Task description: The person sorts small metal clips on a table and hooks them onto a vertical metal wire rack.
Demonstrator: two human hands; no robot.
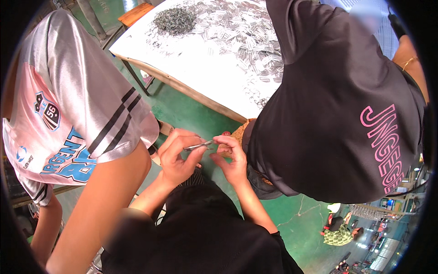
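In front of my body, my left hand (175, 155) pinches a small flat metal piece (197, 147) between thumb and fingers. The piece is slim and grey, and its exact kind is too small to tell. Its free end points right, toward my right hand (232, 160). That hand's thumb and forefinger are apart, close to the tip of the piece. I cannot tell whether the forefinger touches it.
Ahead stands a white-topped table (178, 73) with a heap of small metal parts (246, 36) and a pile of dark rings (174, 21). A person in a silver and pink shirt (86, 77) is close on my left. Another in a black shirt (328, 118) crowds my right.
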